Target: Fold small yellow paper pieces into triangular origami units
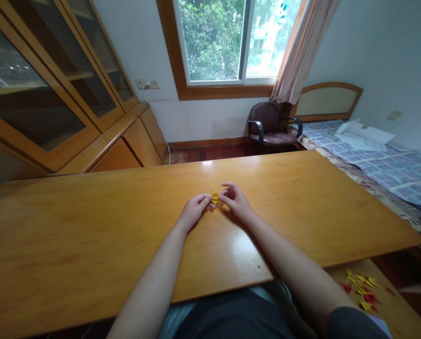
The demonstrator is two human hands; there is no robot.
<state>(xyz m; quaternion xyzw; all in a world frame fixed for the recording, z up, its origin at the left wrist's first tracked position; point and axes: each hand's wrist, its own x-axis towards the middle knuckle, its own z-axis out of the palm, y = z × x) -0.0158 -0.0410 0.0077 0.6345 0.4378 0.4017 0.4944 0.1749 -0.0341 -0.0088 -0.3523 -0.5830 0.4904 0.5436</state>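
A small folded piece of yellow paper [214, 197] is held just above the wooden table [90, 226], near its middle. My left hand [195, 208] pinches the paper's left side with closed fingers. My right hand [234, 197] pinches its right side, fingers curled together. Both forearms reach forward across the table from its near edge.
Several small folded yellow and red paper pieces [363, 287] lie on a lower wooden surface at the bottom right. A dark armchair [270, 125] stands under the window. A bed [373, 155] runs along the right. Glass-door cabinets [55, 94] line the left wall.
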